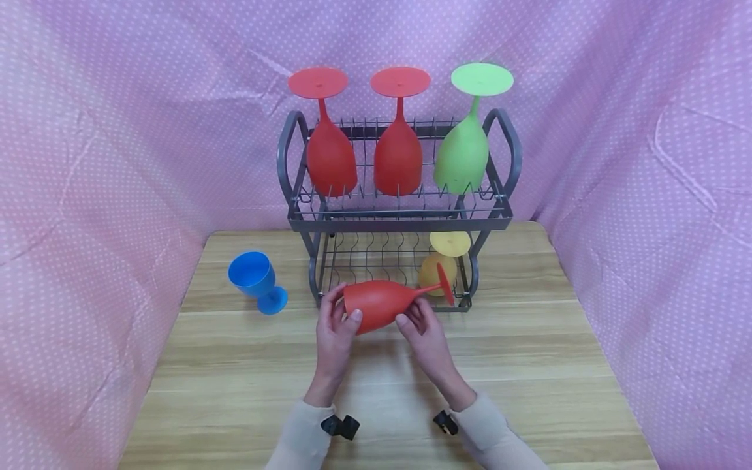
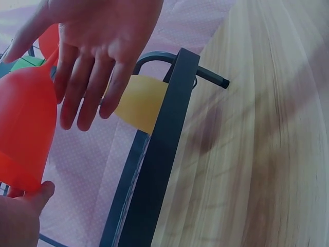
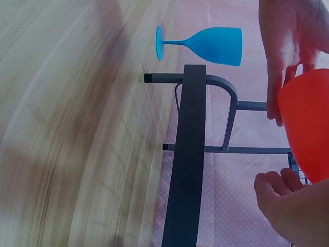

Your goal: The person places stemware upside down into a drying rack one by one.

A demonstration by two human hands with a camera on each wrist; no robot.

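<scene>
A red plastic wine glass (image 1: 378,303) lies sideways in the air in front of the rack, its bowl toward the left and its foot toward the right. My left hand (image 1: 335,336) holds the bowl by the rim end, thumb on the near side and fingers behind. Under the stem is my right hand (image 1: 429,339); its fingers (image 2: 95,77) look straight and spread in the left wrist view, with the thumb held apart. Whether it touches the stem I cannot tell.
A dark two-tier dish rack (image 1: 399,225) carries upside-down glasses: two red (image 1: 331,156), one green (image 1: 462,156) on top, one yellow (image 1: 431,274) below at right. A blue goblet (image 1: 252,274) stands upright left of the rack on the wooden table (image 1: 235,391). Pink dotted cloth (image 1: 117,163) surrounds the table.
</scene>
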